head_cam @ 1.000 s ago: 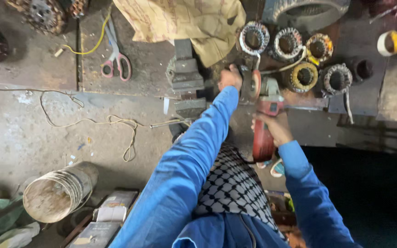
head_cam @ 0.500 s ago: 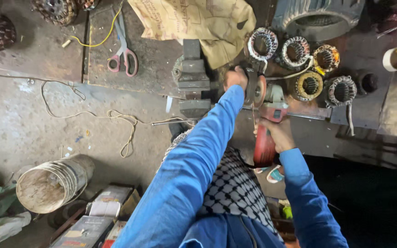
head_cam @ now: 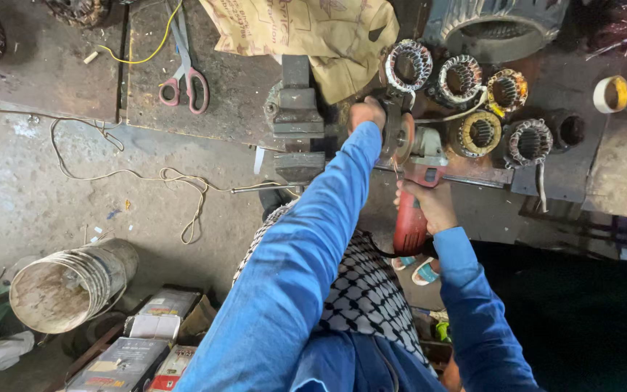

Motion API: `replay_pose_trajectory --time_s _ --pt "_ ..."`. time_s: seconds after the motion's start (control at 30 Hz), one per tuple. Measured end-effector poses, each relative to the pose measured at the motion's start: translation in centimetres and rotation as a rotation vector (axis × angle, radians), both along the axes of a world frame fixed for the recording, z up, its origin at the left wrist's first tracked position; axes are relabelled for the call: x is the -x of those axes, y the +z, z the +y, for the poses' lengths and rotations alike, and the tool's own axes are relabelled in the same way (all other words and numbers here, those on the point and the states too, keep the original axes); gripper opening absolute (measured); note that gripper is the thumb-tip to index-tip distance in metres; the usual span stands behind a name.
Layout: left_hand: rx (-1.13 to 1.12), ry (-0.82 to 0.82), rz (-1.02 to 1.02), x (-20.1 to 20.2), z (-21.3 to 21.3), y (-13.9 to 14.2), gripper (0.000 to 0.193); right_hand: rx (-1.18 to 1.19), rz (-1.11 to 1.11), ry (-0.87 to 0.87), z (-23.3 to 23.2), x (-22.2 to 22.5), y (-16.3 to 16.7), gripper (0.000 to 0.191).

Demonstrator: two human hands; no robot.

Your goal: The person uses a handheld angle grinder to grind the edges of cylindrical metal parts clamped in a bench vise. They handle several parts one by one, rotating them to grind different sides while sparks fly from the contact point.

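We look down on both our hands working a red-bodied angle grinder (head_cam: 414, 196) at the edge of the dark, oily metal bench (head_cam: 234, 94). Our right hand (head_cam: 429, 205) is wrapped tight around the red handle of the tool, fingers curled under it. Our left hand (head_cam: 366, 113) reaches forward in a blue sleeve and is clenched at the grinder's head, just beside the round orange-brown disc (head_cam: 403, 139); what exactly it grips we cannot tell. The disc stands on edge above a long flat steel bar (head_cam: 473, 176) that runs along the bench front. Just left of the left hand sits a grey iron bench vise (head_cam: 296, 109). Beyond the disc lies a cluster of round wound motor stators with copper coils (head_cam: 482, 98). Red-handled scissors (head_cam: 186, 76) lie well apart to the left, and a dirty white plastic bucket (head_cam: 67, 284) lies tipped on the concrete floor below.
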State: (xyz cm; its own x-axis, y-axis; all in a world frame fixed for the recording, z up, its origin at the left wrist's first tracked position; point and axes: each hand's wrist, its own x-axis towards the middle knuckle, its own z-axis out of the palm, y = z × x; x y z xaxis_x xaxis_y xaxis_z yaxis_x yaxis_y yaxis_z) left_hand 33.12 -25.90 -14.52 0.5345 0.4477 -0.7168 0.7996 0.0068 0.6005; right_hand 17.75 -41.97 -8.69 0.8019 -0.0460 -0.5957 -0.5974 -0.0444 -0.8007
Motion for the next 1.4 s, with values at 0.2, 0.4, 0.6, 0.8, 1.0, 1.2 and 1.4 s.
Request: replay_pose_trajectory --time_s 0.2,0.4,0.6,0.8,1.0,1.2,1.4 --pt "0.037 0.069 0.001 -1.8 0.1 -1.1 0.06 0.04 0.054 0.025 -0.7 1.8 0.1 0.026" --pt "0.008 0.058 -0.025 -1.5 0.0 -1.5 0.058 0.026 -0.021 0.039 -0.4 1.4 -0.7 0.026" --pt "0.036 0.119 -0.036 -1.9 0.3 0.2 0.058 0.061 -0.005 0.014 -0.1 0.6 -0.5 0.032" --pt "0.035 0.1 -0.049 -2.6 0.6 -0.9 0.061 0.011 -0.009 0.014 -0.8 1.9 -2.3 0.03" --pt "0.212 0.037 -0.184 -2.5 2.0 -1.1 0.072 -0.005 -0.04 0.021 -2.8 3.0 -1.0 0.025" --pt "0.063 -0.272 -0.583 5.4 3.9 0.2 0.087 -0.005 -0.066 -0.158 -5.8 6.6 2.8 0.032" --pt "-0.014 -0.336 -0.782 7.5 1.4 -1.0 0.067 -0.012 -0.004 -0.213 -7.6 7.0 3.8 0.031"
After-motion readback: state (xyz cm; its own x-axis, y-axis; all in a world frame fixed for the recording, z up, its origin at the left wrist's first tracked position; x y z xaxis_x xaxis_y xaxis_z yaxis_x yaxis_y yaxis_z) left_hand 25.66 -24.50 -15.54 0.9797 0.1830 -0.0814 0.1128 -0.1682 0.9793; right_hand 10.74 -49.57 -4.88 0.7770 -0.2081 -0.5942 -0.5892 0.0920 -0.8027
